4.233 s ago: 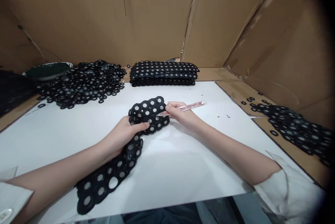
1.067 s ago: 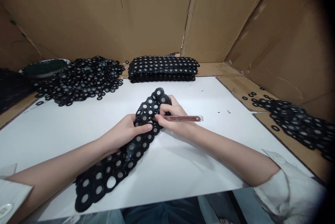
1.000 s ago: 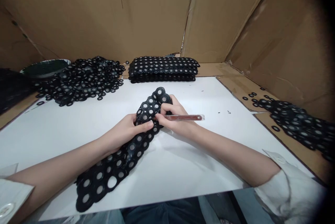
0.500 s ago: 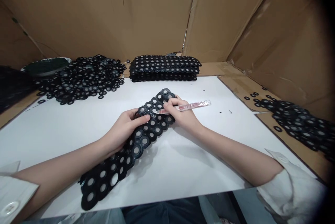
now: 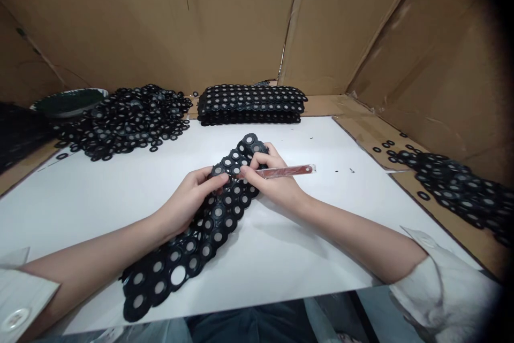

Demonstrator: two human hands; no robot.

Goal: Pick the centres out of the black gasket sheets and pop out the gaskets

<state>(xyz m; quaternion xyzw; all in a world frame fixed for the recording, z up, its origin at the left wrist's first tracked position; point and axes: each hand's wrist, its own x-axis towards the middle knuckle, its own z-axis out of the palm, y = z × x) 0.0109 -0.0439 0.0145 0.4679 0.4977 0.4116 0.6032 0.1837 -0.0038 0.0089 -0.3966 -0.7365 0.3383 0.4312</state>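
A long black strip of joined rubber-like rings (image 5: 218, 212) slants across the white board, its upper end raised between my hands. My left hand (image 5: 196, 193) is closed on the strip's left edge, thumb on top and the other fingers partly hidden beneath. In my right hand (image 5: 277, 174) is a slim tool with a red-brown handle (image 5: 287, 171), loosely wrapped in clear plastic, with a hole at its end. Its tip points left to the rings beside my left thumb and is hard to make out. Some right fingers also rest behind the strip's upper right edge.
A heap of loose black rings (image 5: 132, 121) lies at the back left, near a shallow bowl (image 5: 72, 101). Stacked ring strips (image 5: 252, 103) sit at the back. More black ring pieces (image 5: 461, 185) spread along the right. Cardboard walls (image 5: 241, 22) enclose the white board (image 5: 321, 246).
The tool's handle has swung lower and turned in my right hand, its tip now close to my left thumb. The strip's middle has flattened and tilted toward the camera.
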